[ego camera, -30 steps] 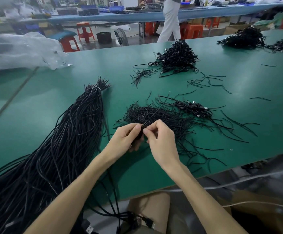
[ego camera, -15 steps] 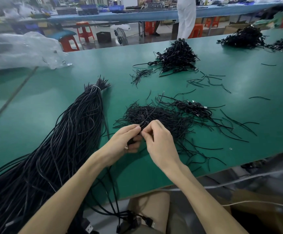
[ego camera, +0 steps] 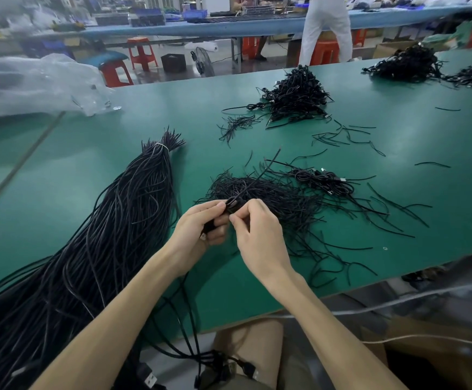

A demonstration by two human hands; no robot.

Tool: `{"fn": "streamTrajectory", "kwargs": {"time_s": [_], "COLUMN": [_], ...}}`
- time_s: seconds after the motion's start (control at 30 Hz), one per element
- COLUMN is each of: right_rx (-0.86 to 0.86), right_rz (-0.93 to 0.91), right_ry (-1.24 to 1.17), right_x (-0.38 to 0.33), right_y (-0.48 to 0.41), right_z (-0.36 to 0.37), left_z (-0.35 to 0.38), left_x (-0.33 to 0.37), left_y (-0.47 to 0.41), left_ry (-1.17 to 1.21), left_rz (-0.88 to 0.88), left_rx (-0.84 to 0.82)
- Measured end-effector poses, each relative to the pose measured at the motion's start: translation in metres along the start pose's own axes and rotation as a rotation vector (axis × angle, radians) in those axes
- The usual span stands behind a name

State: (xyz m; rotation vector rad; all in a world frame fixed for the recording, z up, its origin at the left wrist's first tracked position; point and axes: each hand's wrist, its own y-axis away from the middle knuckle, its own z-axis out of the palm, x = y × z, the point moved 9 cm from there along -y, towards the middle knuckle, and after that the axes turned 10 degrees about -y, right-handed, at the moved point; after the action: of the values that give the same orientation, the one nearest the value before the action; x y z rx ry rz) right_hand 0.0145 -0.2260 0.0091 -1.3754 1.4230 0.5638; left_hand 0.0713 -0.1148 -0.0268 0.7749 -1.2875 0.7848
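Observation:
My left hand [ego camera: 201, 229] grips a small coiled black cable [ego camera: 232, 204] over the green table [ego camera: 60, 178]; a plug end shows below its fingers. My right hand [ego camera: 257, 235] pinches a thin black twist tie at the coil's top, and the tie's free end sticks up and away. Both hands hover in front of a loose pile of black twist ties [ego camera: 271, 192]. A long thick bundle of black cables [ego camera: 102, 235] lies to the left, tied near its far tip and running off the near table edge.
Bundled cables [ego camera: 325, 181] lie just right of the tie pile, and heaps of them [ego camera: 296, 97] [ego camera: 406, 63] sit farther back. Stray ties scatter to the right. A clear plastic bag [ego camera: 32, 83] lies at the far left. A person [ego camera: 325, 29] stands beyond the table.
My hands have stayed in place while the fingers worked the tie around the coil. The person in the background has walked to the right.

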Motion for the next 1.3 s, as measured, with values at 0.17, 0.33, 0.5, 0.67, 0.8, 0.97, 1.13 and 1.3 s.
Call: {"fn": "streamTrajectory", "kwargs": {"time_s": [0.17,0.33,0.5,0.67,0.8,0.97,1.13,1.3], "right_rx": [0.022,-0.023,-0.071,-0.119,-0.130,-0.179,-0.140,-0.074], "right_rz": [-0.017,-0.141,-0.347,-0.416,-0.478,-0.482,-0.485,-0.561], "right_ry": [0.033,0.138,0.285,0.261,0.233,0.231,0.196,0.087], "right_x": [0.000,-0.023,-0.052,-0.059,-0.065,-0.064,-0.072,-0.086], "right_y": [-0.002,-0.003,0.011,0.023,0.032,0.041,0.043,0.045], "right_z": [-0.015,-0.031,-0.046,-0.052,-0.047,-0.035,-0.031,-0.033], "left_z": [0.003,0.018,0.040,0.049,0.043,0.044,0.042,0.024], "left_x": [0.008,0.039,0.056,0.059,0.075,0.091,0.092,0.080], "left_y": [0.005,0.021,0.051,0.070,0.073,0.086,0.088,0.085], "left_ry": [-0.069,-0.227,-0.640,-0.979,-1.271,-1.471,-1.457,-0.988], "left_rz": [-0.035,0.016,0.151,0.250,0.392,0.613,0.648,0.405], "left_rx": [-0.075,-0.292,-0.422,-0.306,-0.055,0.120,0.140,0.209]}}
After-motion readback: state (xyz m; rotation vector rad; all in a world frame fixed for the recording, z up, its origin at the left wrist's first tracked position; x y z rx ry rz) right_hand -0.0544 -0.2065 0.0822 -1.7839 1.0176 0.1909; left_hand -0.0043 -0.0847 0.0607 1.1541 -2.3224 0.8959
